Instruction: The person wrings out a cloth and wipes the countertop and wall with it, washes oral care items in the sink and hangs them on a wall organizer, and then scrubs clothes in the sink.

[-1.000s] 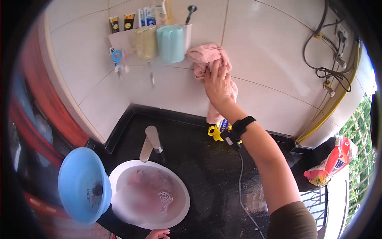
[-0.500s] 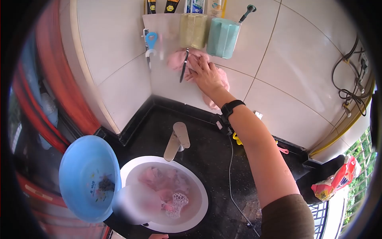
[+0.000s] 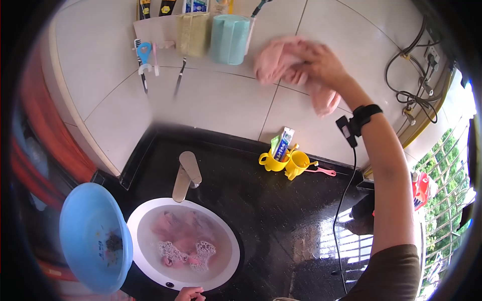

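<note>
My right hand (image 3: pixel 321 67) presses a bunched pink cloth (image 3: pixel 273 60) against the tiled wall, to the right of the teal cup. Part of the cloth hangs down below my palm, and both are slightly blurred. A black strap circles my right wrist, with a small dark device and a cable. My left hand (image 3: pixel 191 294) shows only in part at the bottom edge, near the rim of the white basin (image 3: pixel 232 266). Its visible fingers are loosely bent and apart, with nothing seen in them. Pink cloth (image 3: pixel 183 228) lies in the basin's cloudy, foamy water.
A faucet (image 3: pixel 186 175) stands behind the basin. A blue tub (image 3: pixel 90 220) is at the left. Yellow cups (image 3: pixel 298 163) sit on the black counter by the wall. The wall rack holds a beige cup (image 3: pixel 193 35), the teal cup (image 3: pixel 231 40) and toothbrushes. Cables (image 3: pixel 422 90) hang at right.
My right hand has moved right along the wall with the pink cloth, from below the cups to beyond them. The view has shifted right. More of my left hand shows.
</note>
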A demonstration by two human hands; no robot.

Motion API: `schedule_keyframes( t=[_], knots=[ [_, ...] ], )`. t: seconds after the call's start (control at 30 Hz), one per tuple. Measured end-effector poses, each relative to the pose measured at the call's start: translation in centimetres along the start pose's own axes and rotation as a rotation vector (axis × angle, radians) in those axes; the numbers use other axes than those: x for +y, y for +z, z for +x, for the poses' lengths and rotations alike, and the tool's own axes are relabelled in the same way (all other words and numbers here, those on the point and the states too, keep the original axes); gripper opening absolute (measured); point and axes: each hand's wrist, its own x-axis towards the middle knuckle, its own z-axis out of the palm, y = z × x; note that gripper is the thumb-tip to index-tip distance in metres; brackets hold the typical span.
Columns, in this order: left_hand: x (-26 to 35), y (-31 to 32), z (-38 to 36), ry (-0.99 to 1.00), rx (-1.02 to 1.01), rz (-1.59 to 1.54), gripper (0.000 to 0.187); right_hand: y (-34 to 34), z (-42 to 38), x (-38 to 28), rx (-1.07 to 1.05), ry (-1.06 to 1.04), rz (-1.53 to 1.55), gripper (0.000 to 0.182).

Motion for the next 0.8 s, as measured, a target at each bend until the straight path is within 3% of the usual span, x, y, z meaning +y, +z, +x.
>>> schedule_keyframes(
  t=[0.03, 0.1, 0.13, 0.2, 0.27, 0.4, 0.43, 0.47, 0.5, 0.53, 0.6, 0.67, 0.73, 0.8],
  knots=[
    [0.3, 0.1, 0.1, -0.003, -0.009, -0.028, 0.013, -0.2, -0.1, 0.6, -0.008, 0.003, 0.003, 0.028],
    [0.4, 0.4, 0.3, 0.018, -0.016, -0.087, 0.014, -0.6, -0.2, 1.0, 0.168, 0.386, -0.097, 0.029],
    [0.7, 0.6, 0.5, 0.015, -0.020, -0.085, 0.014, -0.1, 0.0, 0.0, 0.164, 0.389, -0.095, 0.029],
    [1.6, 0.9, 0.7, 0.067, -0.020, -0.071, 0.017, 1.6, 1.5, -4.6, 0.266, 0.726, -0.081, 0.030],
    [1.4, 1.3, 0.2, 0.083, -0.015, -0.088, 0.020, 3.5, 2.5, -7.9, 0.274, 0.778, -0.050, 0.029],
    [1.8, 0.9, -0.8, 0.003, -0.033, -0.073, 0.018, 6.3, 2.8, -17.4, 0.070, 0.674, 0.119, 0.023],
    [2.0, 0.8, -1.2, 0.001, -0.028, -0.019, 0.018, 5.9, 2.7, -20.0, -0.118, 0.620, 0.251, 0.022],
    [2.1, 0.7, -1.4, 0.013, -0.043, -0.009, 0.018, 6.9, 2.6, -23.0, -0.172, 0.601, 0.320, 0.021],
    [2.3, 0.8, -1.6, 0.015, -0.024, -0.003, 0.017, 7.1, 2.8, -25.6, -0.425, 0.615, 0.615, 0.019],
    [2.7, 0.7, -1.6, 0.016, -0.001, 0.007, 0.017, 6.3, 2.6, -27.7, -0.510, 0.752, 0.811, 0.016],
    [5.4, -0.5, 0.0, 0.099, -0.013, 0.032, 0.017, 6.6, 1.4, -32.0, -0.446, 0.901, 0.941, 0.017],
    [8.4, -2.1, 2.1, 0.166, -0.260, 0.053, 0.017, 5.8, -1.0, -33.0, -0.249, 0.784, 1.178, 0.019],
    [11.9, -2.9, 5.1, 0.165, -0.323, 0.139, 0.016, -0.8, -3.8, -30.8, -0.095, 0.888, 1.453, 0.025],
    [13.0, -2.8, 10.1, 0.454, -0.436, 0.444, 0.021, -4.0, -8.5, -29.7, 0.097, 0.757, 1.475, 0.032]
  ],
)
